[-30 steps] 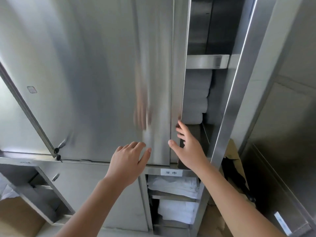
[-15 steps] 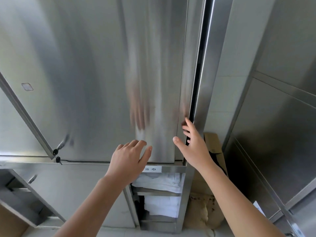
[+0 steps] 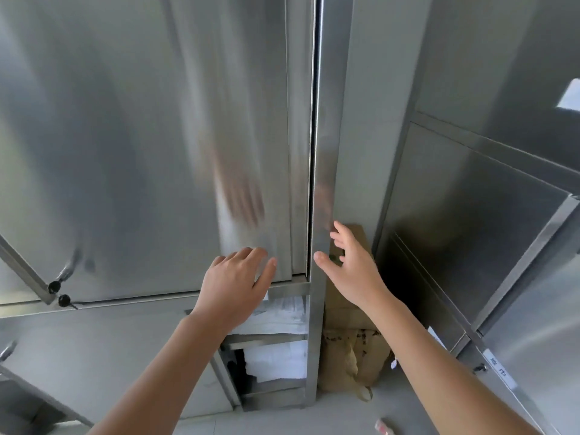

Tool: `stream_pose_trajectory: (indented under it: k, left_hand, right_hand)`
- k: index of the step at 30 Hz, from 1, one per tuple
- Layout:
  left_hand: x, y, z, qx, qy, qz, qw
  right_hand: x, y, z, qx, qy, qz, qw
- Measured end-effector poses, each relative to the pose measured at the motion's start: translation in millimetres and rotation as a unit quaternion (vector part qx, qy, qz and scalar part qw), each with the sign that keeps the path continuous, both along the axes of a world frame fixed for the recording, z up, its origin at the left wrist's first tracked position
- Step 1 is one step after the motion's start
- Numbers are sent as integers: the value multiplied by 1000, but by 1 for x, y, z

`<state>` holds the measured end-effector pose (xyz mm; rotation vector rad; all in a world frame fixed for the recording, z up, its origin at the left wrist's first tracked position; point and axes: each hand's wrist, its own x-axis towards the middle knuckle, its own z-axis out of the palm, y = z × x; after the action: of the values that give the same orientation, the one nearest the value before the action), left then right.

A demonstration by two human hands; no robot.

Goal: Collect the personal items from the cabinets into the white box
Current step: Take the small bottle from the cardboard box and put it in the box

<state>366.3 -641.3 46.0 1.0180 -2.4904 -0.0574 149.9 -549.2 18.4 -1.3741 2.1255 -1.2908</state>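
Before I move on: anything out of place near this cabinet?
Some clutter. A small packet lies loose on the floor at bottom right, and crumpled cardboard boxes are wedged beside the cabinet.

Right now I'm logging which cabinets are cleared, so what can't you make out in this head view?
- Upper cabinet contents: hidden behind the steel door, shut to a thin gap.
- Lower open shelves: the left hand covers part of the white folded cloth.
- White box: not in view.
- Label at lower right: too small and slanted to read.
- Small object on the floor: cut off by the bottom edge.
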Motion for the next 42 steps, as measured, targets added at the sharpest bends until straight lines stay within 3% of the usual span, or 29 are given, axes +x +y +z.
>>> stream_pose_trajectory:
  k: [12,18,25,35,42]
  left_hand:
    - [-69,51,-29,46,-24,-195,979]
    - [-119,84,-21,18,-15,-253,967]
    - [-178,102,-13,-3,-10,-224,974]
    - [-210,101,-69,54,-71,-151,985]
    - [-272,69,-117,98,-126,-190,969]
  right_hand:
    - [-22,146,-22,65,-6,-211,975]
    - [-57,200,-19,64,-11,-265,962]
    - [-121,218,-10,56,-10,-243,968]
    - [-184,175,-54,110,-20,-152,982]
    - [-215,149,-106,153,-66,-177,970]
